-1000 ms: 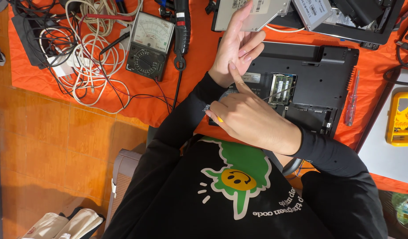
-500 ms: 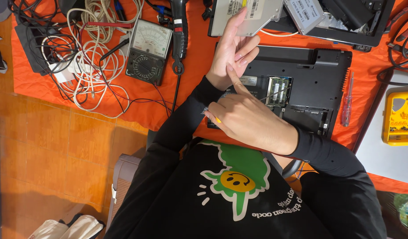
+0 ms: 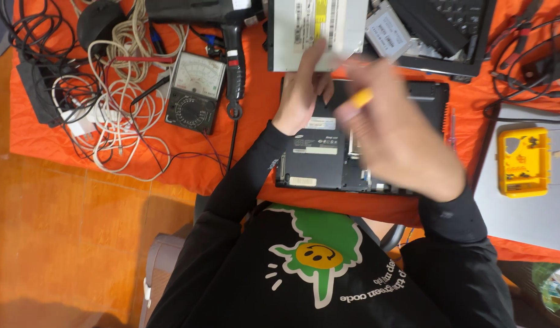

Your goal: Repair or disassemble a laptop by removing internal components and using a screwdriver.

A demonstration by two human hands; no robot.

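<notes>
Black-sleeved hands over laptop base (image 3: 328, 152): left (image 3: 303, 91) flat, right (image 3: 395, 136) blurred.

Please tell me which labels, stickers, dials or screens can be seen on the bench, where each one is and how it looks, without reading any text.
Meter dial: pale rectangular face on the dark analog multimeter, left of centre.
Drive label: white with a yellow strip, on the grey optical drive, top centre, by the left hand.
Laptop stickers: white and grey rectangles on the black laptop underside.
Right hand: blurred, holds a yellow-tipped tool.

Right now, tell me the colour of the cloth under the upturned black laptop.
Orange cloth, clearest in the head view.
</notes>
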